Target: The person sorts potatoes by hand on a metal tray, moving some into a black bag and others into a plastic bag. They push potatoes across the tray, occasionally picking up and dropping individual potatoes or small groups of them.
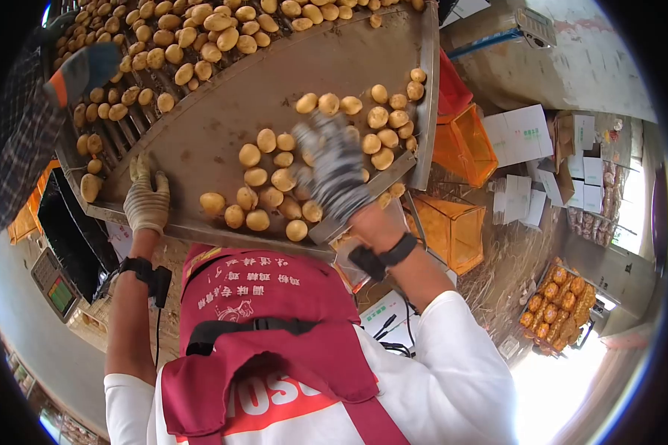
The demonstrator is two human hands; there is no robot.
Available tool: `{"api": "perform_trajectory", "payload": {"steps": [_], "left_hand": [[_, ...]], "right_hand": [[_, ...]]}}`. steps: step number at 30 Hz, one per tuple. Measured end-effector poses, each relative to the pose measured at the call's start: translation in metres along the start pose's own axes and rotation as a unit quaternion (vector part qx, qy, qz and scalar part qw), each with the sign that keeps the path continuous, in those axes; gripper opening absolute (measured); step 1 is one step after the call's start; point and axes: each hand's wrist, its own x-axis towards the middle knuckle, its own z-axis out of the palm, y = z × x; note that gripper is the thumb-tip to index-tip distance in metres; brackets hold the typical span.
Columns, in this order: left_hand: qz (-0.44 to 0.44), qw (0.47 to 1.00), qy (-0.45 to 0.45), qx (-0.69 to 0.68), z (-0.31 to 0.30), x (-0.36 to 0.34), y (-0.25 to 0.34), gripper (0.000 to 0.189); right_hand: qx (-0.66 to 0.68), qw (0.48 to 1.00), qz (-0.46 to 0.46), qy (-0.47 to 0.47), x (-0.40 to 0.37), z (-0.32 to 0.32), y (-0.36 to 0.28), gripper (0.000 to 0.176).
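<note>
**Potatoes (255, 176) picked over on metal tray (215, 141)**

Left of frame centre, the left hand (147, 202) rests unclenched on the rim; at centre, the right hand (338, 169) (blurred, grip unclear) is among the potatoes, apparently picking through them, which calls next for a light touch.

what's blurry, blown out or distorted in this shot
Head view: the grey-striped gloved right hand is motion-blurred, while the pale-gloved left hand looks sharper; head view again: white glare burns out the lower right, and fisheye distortion leaves black corners.
</note>
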Motion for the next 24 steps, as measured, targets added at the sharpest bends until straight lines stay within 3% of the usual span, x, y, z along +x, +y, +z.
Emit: {"api": "perform_trajectory", "payload": {"steps": [1,3,5,8,9,10,11,13,14,16,17,19,21,23,24], "left_hand": [[0.018,1.0,0.014,0.008,0.005,0.001,-0.004,0.064],[0.022,0.999,0.022,0.012,0.006,0.001,-0.004,0.064],[0.021,0.999,0.029,0.014,0.002,0.0,-0.002,0.064],[0.003,1.0,-0.003,0.015,-0.006,-0.002,0.006,0.064],[0.0,1.0,-0.004,0.016,-0.007,-0.001,0.007,0.064],[-0.004,1.0,-0.005,0.016,-0.007,-0.001,0.007,0.064],[-0.009,1.0,-0.007,0.014,-0.007,-0.002,0.009,0.064],[-0.012,1.0,0.002,-0.005,-0.01,-0.004,0.012,0.064],[-0.016,1.0,0.0,-0.005,-0.01,-0.004,0.01,0.064],[-0.009,1.0,0.009,-0.015,-0.008,-0.004,0.011,0.063],[-0.014,1.0,0.01,-0.016,-0.008,-0.003,0.011,0.063],[-0.007,1.0,-0.004,-0.015,-0.01,-0.004,0.01,0.064],[-0.012,1.0,-0.004,-0.012,-0.007,-0.004,0.008,0.064],[-0.02,1.0,0.002,-0.012,-0.009,-0.002,0.011,0.064],[-0.022,1.0,-0.004,-0.01,-0.014,-0.003,0.015,0.063]], "right_hand": [[0.06,0.996,0.026,0.058,0.01,-0.005,0.034,0.067],[-0.094,0.98,0.147,0.1,0.019,-0.015,0.095,0.064],[-0.078,0.963,0.233,0.107,0.021,-0.019,0.15,0.063],[-0.073,0.948,0.308,0.04,0.01,-0.001,0.15,0.067],[-0.163,0.956,0.243,-0.01,0.002,0.02,0.147,0.069],[-0.123,0.957,0.259,0.046,-0.007,0.035,0.118,0.071],[-0.052,0.971,0.231,0.031,-0.012,0.042,0.106,0.074],[-0.013,0.971,0.232,-0.061,-0.017,0.015,0.036,0.075],[-0.013,0.971,0.229,-0.064,-0.025,0.011,0.018,0.075],[0.031,0.989,0.101,-0.106,-0.03,0.004,-0.001,0.071],[0.013,0.995,0.077,-0.058,-0.023,-0.002,-0.001,0.068],[0.038,0.996,0.045,0.06,0.009,-0.011,0.034,0.065],[0.092,0.984,0.099,0.115,0.053,-0.021,0.089,0.063],[-0.043,0.978,0.16,0.127,0.093,-0.025,0.157,0.062],[-0.029,0.974,0.179,0.133,0.111,-0.022,0.196,0.063]]}}
